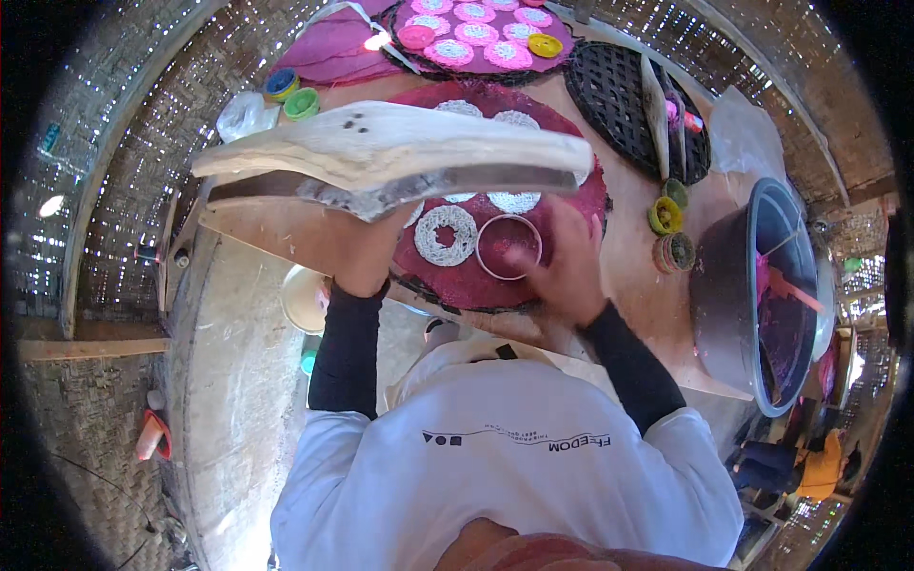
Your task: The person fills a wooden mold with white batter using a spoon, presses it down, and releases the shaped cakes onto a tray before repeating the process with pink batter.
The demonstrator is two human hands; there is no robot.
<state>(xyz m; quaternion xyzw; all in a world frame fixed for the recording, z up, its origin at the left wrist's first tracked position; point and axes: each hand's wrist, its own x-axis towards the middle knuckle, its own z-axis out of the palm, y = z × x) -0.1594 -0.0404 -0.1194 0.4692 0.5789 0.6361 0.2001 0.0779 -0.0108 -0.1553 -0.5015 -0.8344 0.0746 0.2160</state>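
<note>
A long, pale wooden tool, with a second, darker wooden bar along its underside, stretches across the view above the work. My left hand grips it from below near its middle; the tool hides most of those fingers. A thin round ring lies on a dark pink cloth-like sheet. Smeared by motion, my right hand is at the ring's right side, fingers apart, its thumb reaching over the rim. White stringy rounds, one of them a wreath with a hole, lie on the sheet, partly covered by the tool.
At the back is another pink tray of white-and-pink rounds beside a black woven tray. Small coloured rings lie to the right, near a large grey tub. A person in yellow is at far right.
</note>
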